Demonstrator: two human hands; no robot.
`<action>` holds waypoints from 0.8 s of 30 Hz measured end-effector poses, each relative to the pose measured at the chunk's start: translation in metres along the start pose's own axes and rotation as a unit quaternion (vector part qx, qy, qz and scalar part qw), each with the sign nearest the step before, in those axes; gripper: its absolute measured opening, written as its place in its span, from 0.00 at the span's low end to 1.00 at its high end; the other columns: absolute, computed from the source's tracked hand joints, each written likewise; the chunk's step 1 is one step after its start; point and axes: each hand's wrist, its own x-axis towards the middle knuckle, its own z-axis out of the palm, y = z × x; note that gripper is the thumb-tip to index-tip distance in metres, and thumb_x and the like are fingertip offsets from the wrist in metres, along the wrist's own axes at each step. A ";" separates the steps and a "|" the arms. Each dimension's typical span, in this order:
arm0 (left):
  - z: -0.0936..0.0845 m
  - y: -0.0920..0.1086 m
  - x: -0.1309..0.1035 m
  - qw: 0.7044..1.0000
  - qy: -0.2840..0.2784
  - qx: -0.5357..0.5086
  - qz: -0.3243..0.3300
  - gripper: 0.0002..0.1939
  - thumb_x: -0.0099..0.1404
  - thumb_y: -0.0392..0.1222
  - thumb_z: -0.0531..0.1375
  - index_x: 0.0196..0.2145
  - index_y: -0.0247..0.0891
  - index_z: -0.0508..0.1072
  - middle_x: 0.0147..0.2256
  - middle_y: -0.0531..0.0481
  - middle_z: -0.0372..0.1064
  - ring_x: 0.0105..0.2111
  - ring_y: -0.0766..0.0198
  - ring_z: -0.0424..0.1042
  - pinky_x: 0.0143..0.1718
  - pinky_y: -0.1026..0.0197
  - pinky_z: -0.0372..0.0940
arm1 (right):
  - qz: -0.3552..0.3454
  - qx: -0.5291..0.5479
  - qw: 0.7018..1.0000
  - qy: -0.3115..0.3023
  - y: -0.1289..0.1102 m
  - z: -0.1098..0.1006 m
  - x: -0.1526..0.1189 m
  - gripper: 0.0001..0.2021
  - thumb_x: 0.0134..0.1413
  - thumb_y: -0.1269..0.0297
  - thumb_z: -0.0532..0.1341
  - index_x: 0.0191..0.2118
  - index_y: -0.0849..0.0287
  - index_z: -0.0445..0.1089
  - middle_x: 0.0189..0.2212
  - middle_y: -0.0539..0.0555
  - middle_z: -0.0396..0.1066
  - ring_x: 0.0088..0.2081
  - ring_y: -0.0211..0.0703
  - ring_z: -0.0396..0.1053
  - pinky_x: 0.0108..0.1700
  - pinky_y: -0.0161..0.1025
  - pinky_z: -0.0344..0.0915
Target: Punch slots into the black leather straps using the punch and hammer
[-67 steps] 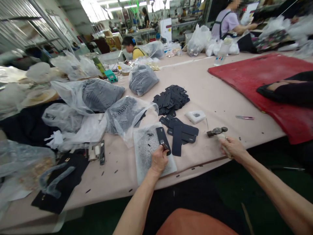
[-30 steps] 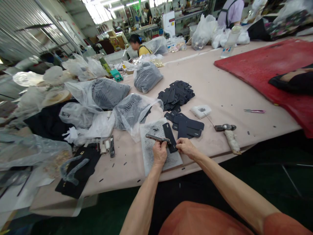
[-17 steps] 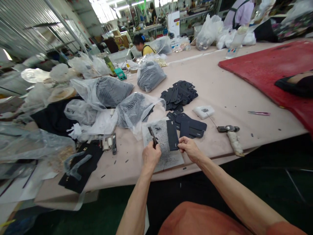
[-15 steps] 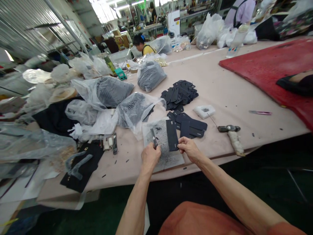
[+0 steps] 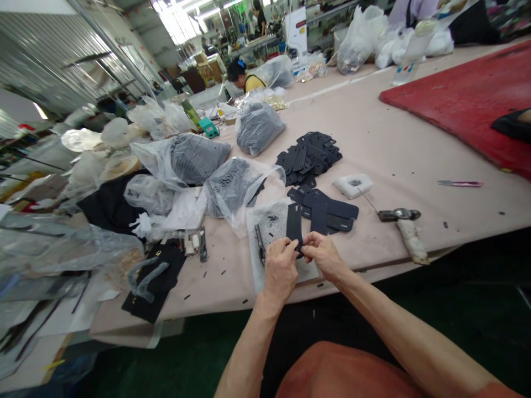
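A dark flat strip [image 5: 294,220] with a small slot near its end is over a speckled white board [image 5: 254,218] at the table's front. My left hand [image 5: 281,269] pinches its near end, and my right hand [image 5: 326,255] grips the same end from the right, fingertips almost touching. Just left of my left hand, a slim hand tool [image 5: 259,243] lies on the board; its exact kind is unclear. Tiny dark scraps [image 5: 272,217] are scattered there. Beyond my right hand are several more dark slotted strips [image 5: 336,213].
A hammer [image 5: 400,216] with a wrapped handle lies to the right, near a small white block [image 5: 352,186]. Farther back are a heap of dark pieces [image 5: 309,157] and filled plastic bags [image 5: 259,130]. Pink-handled tweezers [image 5: 460,183] lie near a red mat [image 5: 464,99]. A person in yellow [image 5: 254,83] sits opposite.
My left hand has let go of the slim tool, which now lies on the board, and has moved right to the strip's near end. My right hand still holds the strip.
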 end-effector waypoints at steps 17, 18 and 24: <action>-0.012 -0.022 -0.056 0.950 0.108 -0.165 -0.242 0.12 0.68 0.44 0.54 0.39 0.38 0.75 0.33 0.48 0.76 0.33 0.62 0.76 0.38 0.61 0.71 | 0.029 0.036 0.998 0.048 -0.014 -0.004 0.010 0.13 0.31 0.65 0.66 0.29 0.61 0.69 0.20 0.47 0.68 0.18 0.32 0.61 0.20 0.32 0.57; -0.016 -0.032 -0.068 0.937 0.113 -0.165 -0.286 0.13 0.67 0.47 0.54 0.39 0.38 0.75 0.33 0.47 0.76 0.33 0.61 0.77 0.38 0.60 0.72 | 0.029 0.036 0.998 0.047 -0.012 -0.005 0.010 0.13 0.31 0.65 0.66 0.29 0.61 0.69 0.20 0.47 0.69 0.18 0.32 0.61 0.20 0.32 0.56; -0.041 -0.069 -0.150 0.892 0.145 -0.069 -0.422 0.15 0.59 0.53 0.56 0.32 0.43 0.77 0.32 0.48 0.78 0.33 0.53 0.78 0.39 0.53 0.74 | 0.019 -0.005 0.999 0.025 0.005 -0.007 0.010 0.10 0.36 0.66 0.64 0.30 0.61 0.70 0.22 0.48 0.69 0.18 0.32 0.60 0.21 0.32 0.56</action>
